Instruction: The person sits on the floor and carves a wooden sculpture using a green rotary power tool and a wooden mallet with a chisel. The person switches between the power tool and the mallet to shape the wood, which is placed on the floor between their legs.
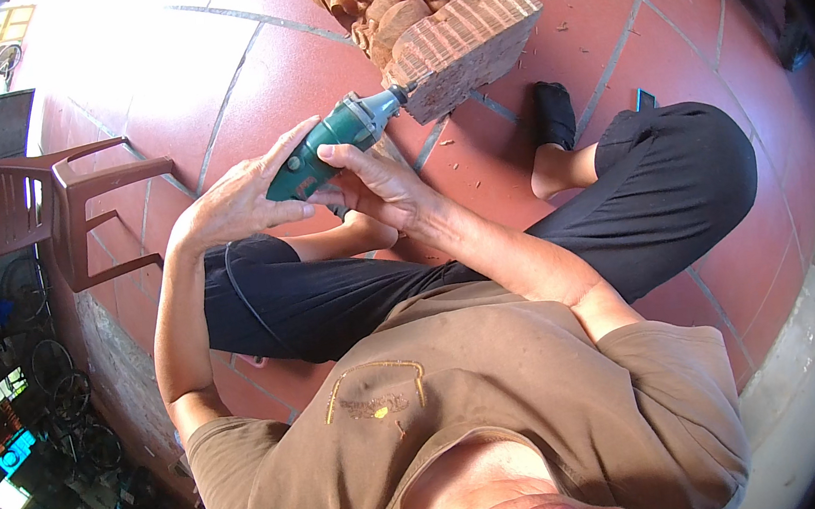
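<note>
Both hands are closed around a green handheld rotary tool [300, 174] with a grey nose, held above my crossed legs. My left hand [238, 195] wraps its rear end, thumb below and fingers along the far side. On the near side, my right hand [382, 185] grips the body, its thumb lying on top of the casing. A thin bit on the tool's nose points right, close to the flat base of a brown wood carving [400, 9]. Whether the bit touches the wood, I cannot tell. The carving lies on its side, its striped base toward me.
Wood chips are scattered over the red tiled floor [238, 93] around the carving. A brown plastic chair [69, 197] stands at the left. Bicycles [55, 380] are farther off at the left edge. A small blue-edged object [646, 99] lies beyond my right knee.
</note>
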Demonstrator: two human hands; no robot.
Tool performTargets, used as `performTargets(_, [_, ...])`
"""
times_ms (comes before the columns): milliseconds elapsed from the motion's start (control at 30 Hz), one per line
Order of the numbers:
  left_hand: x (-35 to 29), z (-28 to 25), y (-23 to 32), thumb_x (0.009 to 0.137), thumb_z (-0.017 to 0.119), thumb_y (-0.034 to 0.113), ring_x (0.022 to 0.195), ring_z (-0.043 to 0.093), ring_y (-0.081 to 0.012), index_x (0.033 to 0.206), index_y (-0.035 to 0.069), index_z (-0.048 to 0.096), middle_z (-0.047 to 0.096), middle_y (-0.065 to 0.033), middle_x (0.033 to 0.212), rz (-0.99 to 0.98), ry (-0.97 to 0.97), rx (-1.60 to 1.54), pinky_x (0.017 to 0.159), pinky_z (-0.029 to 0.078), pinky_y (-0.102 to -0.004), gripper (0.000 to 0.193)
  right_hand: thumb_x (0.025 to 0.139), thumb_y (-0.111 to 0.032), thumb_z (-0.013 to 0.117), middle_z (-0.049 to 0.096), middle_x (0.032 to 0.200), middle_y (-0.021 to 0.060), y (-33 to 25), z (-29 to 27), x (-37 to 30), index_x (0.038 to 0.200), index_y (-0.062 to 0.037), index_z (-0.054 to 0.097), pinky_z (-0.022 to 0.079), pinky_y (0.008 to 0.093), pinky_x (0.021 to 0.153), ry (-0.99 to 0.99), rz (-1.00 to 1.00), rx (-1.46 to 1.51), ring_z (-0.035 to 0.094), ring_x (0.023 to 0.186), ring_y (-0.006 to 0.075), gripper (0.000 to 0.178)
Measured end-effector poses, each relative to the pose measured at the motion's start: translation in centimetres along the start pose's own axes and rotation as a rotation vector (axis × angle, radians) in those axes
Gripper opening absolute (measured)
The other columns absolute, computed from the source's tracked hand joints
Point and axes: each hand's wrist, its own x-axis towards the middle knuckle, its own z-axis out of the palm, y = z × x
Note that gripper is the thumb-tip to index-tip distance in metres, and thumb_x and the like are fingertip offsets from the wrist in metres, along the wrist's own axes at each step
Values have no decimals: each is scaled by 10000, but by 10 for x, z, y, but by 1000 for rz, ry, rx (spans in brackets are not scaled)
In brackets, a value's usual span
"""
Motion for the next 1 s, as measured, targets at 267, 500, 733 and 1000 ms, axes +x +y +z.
performTargets(267, [0,0,-3,772,766,231,1080,598,-470,1523,133,235,600,-275,1218,27,28,-9,902,481,-496,925,897,-170,689,589,1149,82,-1,-1,5,1224,-74,501,570,397,935,-4,-18,-1,616,1092,198,390])
performTargets(500, [1,-1,-4,737,724,124,997,634,-359,1544,153,224,604,-241,1179,-14,44,-32,877,497,-450,950,908,-237,681,601,1182,76,-2,-2,11,1264,-102,490,555,353,925,-5,3,-60,608,1111,166,426])
performTargets(733, [-1,-6,8,771,744,163,991,624,-400,1538,154,226,614,-261,1148,-81,45,-56,839,492,-461,925,897,-237,694,611,1125,60,-4,-3,18,1190,-108,510,562,382,914,-19,-13,-59,625,1064,161,369])
performTargets(1000, [-1,-6,12,803,746,189,1030,624,-444,1537,158,226,631,-278,1133,-127,54,-54,877,471,-482,900,888,-235,706,610,1125,60,-5,-5,21,1191,-108,513,554,409,927,-24,8,-49,620,1072,180,381])
